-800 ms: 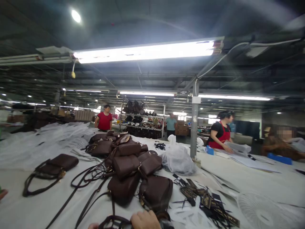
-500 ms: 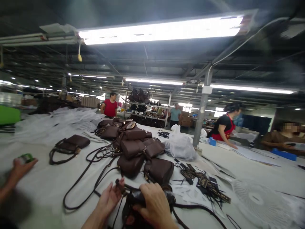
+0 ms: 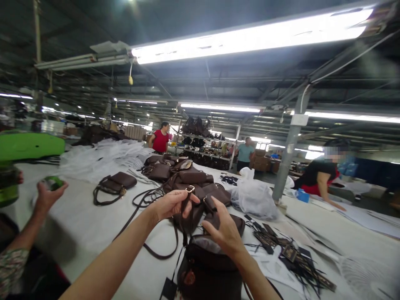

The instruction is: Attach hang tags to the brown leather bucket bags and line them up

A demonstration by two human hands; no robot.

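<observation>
In front of me stands a dark brown handbag [image 3: 211, 273], its top open on a grey lining. My left hand [image 3: 171, 205] pinches its strap [image 3: 186, 216] above the bag, close to a gold buckle [image 3: 189, 189]. Over the bag's right side is my right hand [image 3: 223, 227], thumb and fingers apart; whether a fingertip touches the dark leather behind it I cannot tell. A black hang tag [image 3: 168, 288] hangs on a cord at the bag's left. Just beyond my hands lies a pile of brown handbags [image 3: 190, 178].
Several black tags [image 3: 289, 252] lie at right, near a white fan [image 3: 364, 271]. A filled white plastic bag [image 3: 254, 196] stands behind them. One separate brown handbag [image 3: 120, 183] lies left. A co-worker's hand [image 3: 46, 196] holds something green at far left. A grey post [image 3: 289, 152] rises at right.
My left hand has lifted the strap and buckle above the bag. My right hand has come off the bag's top, which now shows open. The view has swung left.
</observation>
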